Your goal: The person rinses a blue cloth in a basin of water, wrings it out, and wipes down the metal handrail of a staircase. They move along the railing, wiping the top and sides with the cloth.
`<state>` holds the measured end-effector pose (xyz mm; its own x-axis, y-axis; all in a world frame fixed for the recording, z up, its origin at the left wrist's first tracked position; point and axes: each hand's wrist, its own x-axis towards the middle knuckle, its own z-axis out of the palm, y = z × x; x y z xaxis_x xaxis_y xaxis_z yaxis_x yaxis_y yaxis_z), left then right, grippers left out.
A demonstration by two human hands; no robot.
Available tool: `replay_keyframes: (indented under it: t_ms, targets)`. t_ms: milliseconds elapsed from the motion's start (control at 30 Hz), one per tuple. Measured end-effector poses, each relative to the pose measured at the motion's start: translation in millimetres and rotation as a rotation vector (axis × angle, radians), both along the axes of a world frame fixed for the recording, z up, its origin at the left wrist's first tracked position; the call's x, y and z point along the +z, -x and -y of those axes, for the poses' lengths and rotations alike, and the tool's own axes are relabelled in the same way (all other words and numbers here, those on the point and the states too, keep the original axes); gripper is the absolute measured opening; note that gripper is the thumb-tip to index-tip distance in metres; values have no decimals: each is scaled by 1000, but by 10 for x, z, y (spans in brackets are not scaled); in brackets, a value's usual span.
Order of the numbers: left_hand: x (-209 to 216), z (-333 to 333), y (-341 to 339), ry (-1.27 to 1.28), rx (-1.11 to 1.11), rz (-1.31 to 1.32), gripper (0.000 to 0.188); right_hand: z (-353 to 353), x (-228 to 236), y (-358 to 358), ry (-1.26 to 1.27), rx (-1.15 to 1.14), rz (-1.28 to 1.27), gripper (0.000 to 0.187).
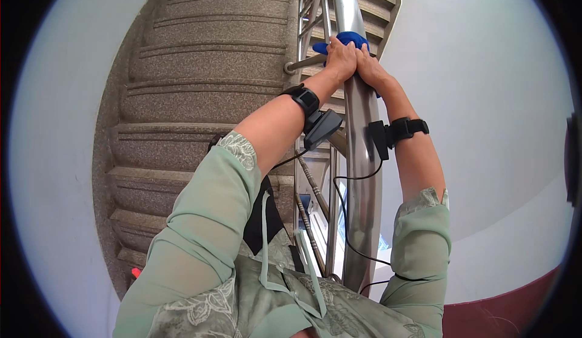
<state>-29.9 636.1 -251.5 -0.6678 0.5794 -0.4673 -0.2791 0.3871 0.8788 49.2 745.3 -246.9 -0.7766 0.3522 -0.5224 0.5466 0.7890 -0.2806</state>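
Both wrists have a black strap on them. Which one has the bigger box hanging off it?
The strap on the left wrist. A large angular black box hangs below it, beside the steel handrail. The right wrist strap carries only a smaller flat block against the rail.

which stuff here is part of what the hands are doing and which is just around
In use:
- blue cloth, pressed to the rail under both hands
- steel handrail
- left hand and right hand, both on the cloth

Just around:
- stone stairs
- white wall
- small red object on a lower step
- wrist bands with wired devices
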Motion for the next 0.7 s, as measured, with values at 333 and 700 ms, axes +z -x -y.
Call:
replay_keyframes:
  t_ms: [333,700]
  targets:
    - [172,592,-847,-142,241,600,59,774,559,-520,-68,-193,102,80]
    - [589,1197,-1424,-263,239,508,28,1717,1274,-1133,-353,-204,-132,61]
